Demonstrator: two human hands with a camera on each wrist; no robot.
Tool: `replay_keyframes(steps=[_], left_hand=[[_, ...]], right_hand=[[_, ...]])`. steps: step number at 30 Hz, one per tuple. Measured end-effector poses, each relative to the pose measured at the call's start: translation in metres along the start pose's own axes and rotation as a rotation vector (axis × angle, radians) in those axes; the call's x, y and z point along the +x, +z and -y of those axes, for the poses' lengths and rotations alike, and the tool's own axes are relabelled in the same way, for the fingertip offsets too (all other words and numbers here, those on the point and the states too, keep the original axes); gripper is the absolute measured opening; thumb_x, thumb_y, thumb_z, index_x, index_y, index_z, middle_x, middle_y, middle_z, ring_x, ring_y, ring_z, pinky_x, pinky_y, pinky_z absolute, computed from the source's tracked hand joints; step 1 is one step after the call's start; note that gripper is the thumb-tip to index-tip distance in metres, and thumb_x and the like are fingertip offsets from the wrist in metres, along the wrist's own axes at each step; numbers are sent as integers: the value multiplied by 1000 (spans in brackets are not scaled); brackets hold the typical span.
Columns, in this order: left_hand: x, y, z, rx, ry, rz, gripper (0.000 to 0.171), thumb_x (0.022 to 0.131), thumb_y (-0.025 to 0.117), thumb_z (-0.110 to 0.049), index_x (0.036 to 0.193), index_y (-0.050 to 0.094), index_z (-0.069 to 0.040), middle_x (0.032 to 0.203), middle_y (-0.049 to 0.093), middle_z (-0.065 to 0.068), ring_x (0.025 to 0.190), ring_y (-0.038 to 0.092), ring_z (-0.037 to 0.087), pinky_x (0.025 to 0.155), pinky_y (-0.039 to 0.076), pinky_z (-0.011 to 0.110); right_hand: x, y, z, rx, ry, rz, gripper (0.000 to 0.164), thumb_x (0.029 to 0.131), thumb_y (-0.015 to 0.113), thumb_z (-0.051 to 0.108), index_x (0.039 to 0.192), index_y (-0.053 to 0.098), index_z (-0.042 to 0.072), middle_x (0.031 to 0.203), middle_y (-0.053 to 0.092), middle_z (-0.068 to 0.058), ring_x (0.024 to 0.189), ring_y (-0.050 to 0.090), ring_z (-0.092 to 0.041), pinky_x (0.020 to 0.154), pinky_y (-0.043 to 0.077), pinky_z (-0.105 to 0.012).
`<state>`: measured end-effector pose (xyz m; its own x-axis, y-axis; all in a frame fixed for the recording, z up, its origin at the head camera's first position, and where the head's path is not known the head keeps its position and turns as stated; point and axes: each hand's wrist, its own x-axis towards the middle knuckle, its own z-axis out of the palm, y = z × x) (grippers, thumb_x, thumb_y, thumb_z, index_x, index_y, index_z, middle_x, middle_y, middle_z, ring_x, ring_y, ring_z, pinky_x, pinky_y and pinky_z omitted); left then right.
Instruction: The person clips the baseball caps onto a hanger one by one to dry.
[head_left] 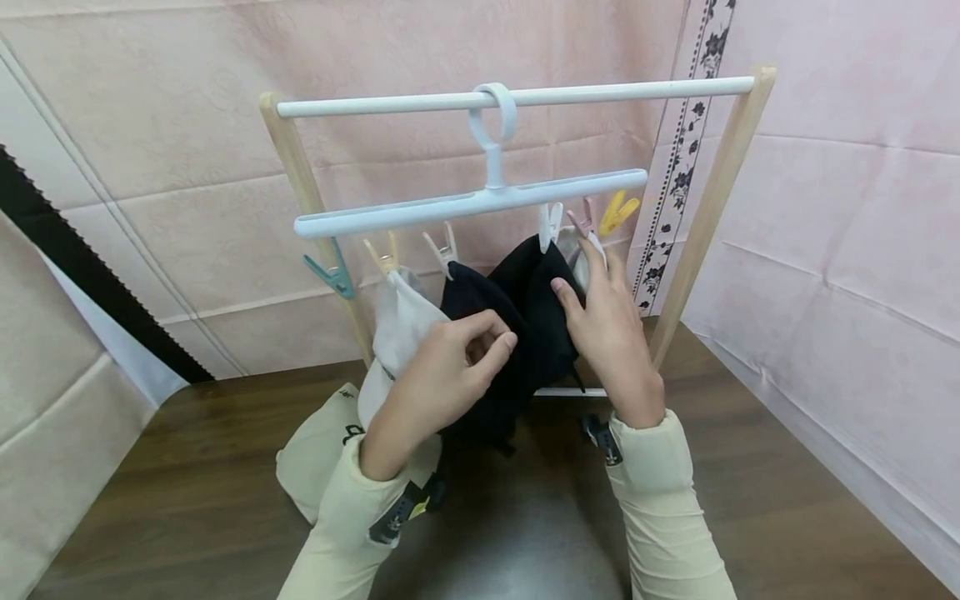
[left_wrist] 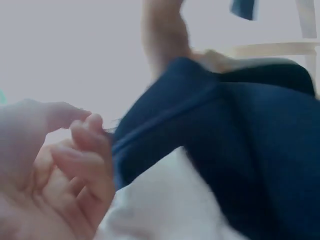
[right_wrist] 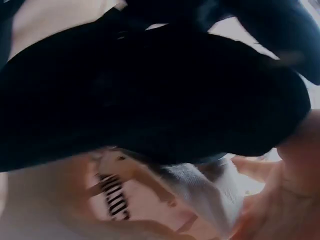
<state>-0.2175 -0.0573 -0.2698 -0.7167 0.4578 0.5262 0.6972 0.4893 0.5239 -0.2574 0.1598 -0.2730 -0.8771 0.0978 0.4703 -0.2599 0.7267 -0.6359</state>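
A light blue hanger [head_left: 480, 200] holds several clothespins along its bar, with fabric pieces clipped below. My left hand [head_left: 442, 375] is in front of a dark cloth piece [head_left: 551, 333]; in the left wrist view its thumb and index fingertips pinch at the corner of the dark cloth [left_wrist: 240, 145]. My right hand [head_left: 615, 342] is raised at the right side, its thumb against the dark piece. Its fingers pinch a whitish cloth [right_wrist: 210, 190] just under a pink clothespin [head_left: 583, 218]. A white clothespin [head_left: 550, 227] grips the dark cloth's top.
The hanger hooks over a white rod [head_left: 615, 92] between wooden posts [head_left: 712, 208]. A white cloth [head_left: 401, 321] hangs at left. Teal [head_left: 339, 279] and yellow clothespins [head_left: 618, 212] sit at the bar's ends. A cream cloth item [head_left: 315, 458] lies on the brown table [head_left: 187, 492].
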Motion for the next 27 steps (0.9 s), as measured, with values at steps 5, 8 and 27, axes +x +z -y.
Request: replay_keyframes(steps=[5,8,27], left_hand=[[-12,-31,-3,-64,-19,191,19,108,61,-17,93,71,-13,75,63,-2,62,59,11,61,52,30],[-19,-52,2,-68,-57,231,21,109,59,-16,92,71,-12,78,64,-2,64,62,13,64,57,31],[-5,-58,92,21,-371,10,48,110,41,-12,158,40,-6,154,51,23,111,67,35,85,56,46]], right_hand=[[9,13,-14,23,11,-34,59,111,55,30,165,34,20,167,30,-18,146,40,-44,113,37,-67],[11,17,-19,14,51,-46,59,111,56,31,165,34,19,165,34,-19,144,43,-45,111,38,-67],[14,25,-40,28,196,-262,54,105,67,22,152,44,9,149,38,-22,133,45,-45,100,45,-64]])
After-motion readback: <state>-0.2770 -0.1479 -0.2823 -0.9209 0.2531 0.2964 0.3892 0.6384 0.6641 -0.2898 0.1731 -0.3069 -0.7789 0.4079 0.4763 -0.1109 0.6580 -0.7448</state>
